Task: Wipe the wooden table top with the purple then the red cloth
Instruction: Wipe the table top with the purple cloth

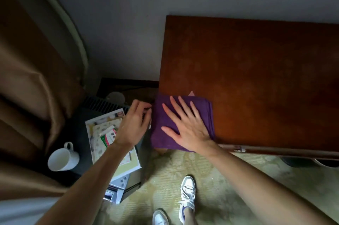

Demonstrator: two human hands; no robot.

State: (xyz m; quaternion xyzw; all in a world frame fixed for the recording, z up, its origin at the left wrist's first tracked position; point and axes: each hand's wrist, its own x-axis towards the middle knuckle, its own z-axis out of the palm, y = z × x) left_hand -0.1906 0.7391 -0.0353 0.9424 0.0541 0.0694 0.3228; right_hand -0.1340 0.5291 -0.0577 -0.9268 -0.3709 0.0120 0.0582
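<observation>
A single wide-angle view looks from the person's head, forward and steeply down. It sits close above the near left corner of the tabletop [256, 70], with both forearms reaching in from the bottom edge and the hands [185, 123] near the middle. The wall [128, 32] fills the top, the floor [220, 188] and shoes [187, 193] the bottom. Straight edges bow toward the borders.

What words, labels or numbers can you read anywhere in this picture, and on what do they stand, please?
"金" then a partly hidden character: on the green and white packet under the left hand.
Smaller print on that packet: too blurred to read.
Booklets beneath it: pictures only, nothing legible.
Purple cloth, table top, white mug: no text.
</observation>
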